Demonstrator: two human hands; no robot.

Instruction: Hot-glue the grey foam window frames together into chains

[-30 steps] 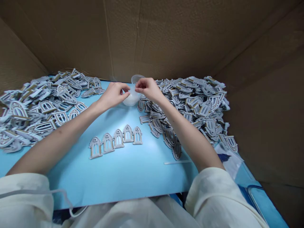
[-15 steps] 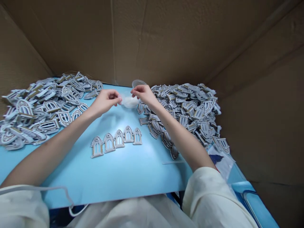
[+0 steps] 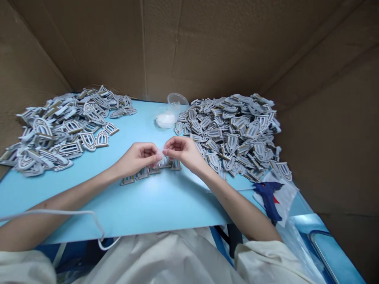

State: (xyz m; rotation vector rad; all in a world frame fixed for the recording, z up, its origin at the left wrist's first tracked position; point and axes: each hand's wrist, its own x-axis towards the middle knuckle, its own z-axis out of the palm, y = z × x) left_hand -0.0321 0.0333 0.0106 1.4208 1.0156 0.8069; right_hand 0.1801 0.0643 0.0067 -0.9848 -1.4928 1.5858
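My left hand and my right hand meet above a row of grey arched window pieces, and the hands hide most of that row. Between their fingertips is a small white wisp, apparently pinched by both. Behind them a clear plastic cup lies tilted on the blue table, with white fluffy material at its low end. Large heaps of similar grey window pieces lie to the left and right.
A blue hot glue gun lies on a white sheet at the right table edge. Clear plastic film hangs below it. A white cord crosses the front edge. Cardboard walls enclose the back and sides.
Both hands have moved from the cup toward me and now sit over the row of pieces, with the white wisp between them. The view has tilted up, bringing the glue gun into sight.
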